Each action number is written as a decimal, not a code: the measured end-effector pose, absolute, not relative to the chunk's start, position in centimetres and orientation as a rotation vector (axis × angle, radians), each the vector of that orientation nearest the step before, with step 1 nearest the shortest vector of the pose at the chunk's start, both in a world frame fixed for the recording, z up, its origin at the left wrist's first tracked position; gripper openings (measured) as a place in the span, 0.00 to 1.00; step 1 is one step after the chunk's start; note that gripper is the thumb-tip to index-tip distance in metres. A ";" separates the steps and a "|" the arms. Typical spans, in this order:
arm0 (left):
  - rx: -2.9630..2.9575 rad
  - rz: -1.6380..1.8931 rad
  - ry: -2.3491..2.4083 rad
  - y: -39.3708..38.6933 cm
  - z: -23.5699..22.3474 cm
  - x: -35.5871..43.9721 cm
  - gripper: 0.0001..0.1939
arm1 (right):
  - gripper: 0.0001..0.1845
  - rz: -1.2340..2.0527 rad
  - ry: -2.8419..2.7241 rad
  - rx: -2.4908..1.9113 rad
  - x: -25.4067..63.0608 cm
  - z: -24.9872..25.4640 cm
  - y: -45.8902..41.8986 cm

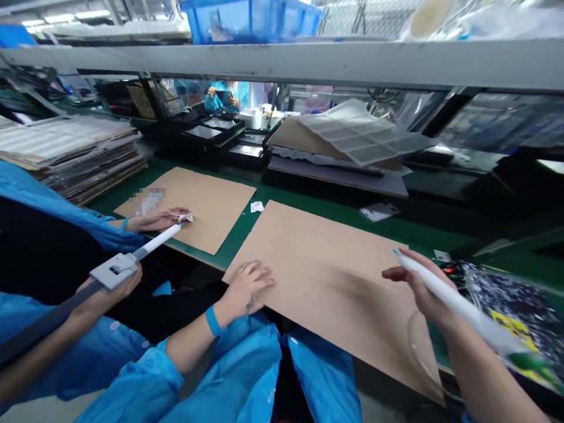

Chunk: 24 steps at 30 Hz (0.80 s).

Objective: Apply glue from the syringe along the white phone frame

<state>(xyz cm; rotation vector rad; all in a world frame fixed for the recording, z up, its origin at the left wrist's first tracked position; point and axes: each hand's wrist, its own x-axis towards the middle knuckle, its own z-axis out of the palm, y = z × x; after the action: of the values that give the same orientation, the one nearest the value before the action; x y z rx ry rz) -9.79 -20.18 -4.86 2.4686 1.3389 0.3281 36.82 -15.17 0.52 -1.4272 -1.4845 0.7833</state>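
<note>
My left hand (pixel 247 286), with a blue band at the wrist, rests with fingers loosely spread on the near left edge of a brown cardboard sheet (pixel 326 258). Above the sheet's right side, my right hand (pixel 425 291) grips a long white pen-shaped tool (pixel 436 285). Its small blue tip points up and left, clear of the cardboard. A thin clear tube (pixel 412 338) loops below that hand. Between this sheet and the neighbouring one lies a crumpled white scrap (pixel 257 207).
At left a co-worker's hands hold a similar white tool (pixel 163 239) and white scrap (pixel 187 217) over another cardboard sheet (pixel 211 200). Stacked trays (pixel 74 147), tilted sheets (pixel 352 138) and a phone-shaped plate (pixel 379 211) stand around. A grey shelf beam (pixel 282 61) crosses overhead.
</note>
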 end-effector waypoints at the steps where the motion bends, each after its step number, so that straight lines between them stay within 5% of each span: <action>1: 2.464 0.346 1.335 -19.9 -4.9 -9.8 0.37 | 0.35 0.840 -1.380 -1.343 36.2 1.1 -14.3; 8: 2.414 0.431 1.167 -16.3 -3.3 -10.0 0.48 | 0.22 1.639 -0.697 -1.401 28.4 2.3 -11.1; 14: 2.355 0.573 1.222 -15.6 -3.7 -9.6 0.37 | 0.49 2.119 -0.739 -1.662 24.2 2.2 -9.7; 17: 2.322 0.663 1.226 -15.9 -4.4 -9.6 0.28 | 0.51 2.227 -1.122 -1.803 24.0 2.9 -9.4; 21: 2.295 0.733 1.227 -16.2 -4.7 -9.6 0.21 | 0.37 1.916 -1.909 -1.734 24.7 6.6 -6.2; 24: 2.322 0.817 1.186 -16.3 -4.5 -9.5 0.19 | 0.26 0.893 -2.285 -1.671 25.6 11.1 0.9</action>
<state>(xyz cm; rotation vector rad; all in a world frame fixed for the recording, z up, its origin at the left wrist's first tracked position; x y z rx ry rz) -9.55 -16.27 -4.52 2.3222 1.1857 0.8170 25.61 0.86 11.13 -1.6712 -2.2851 0.8928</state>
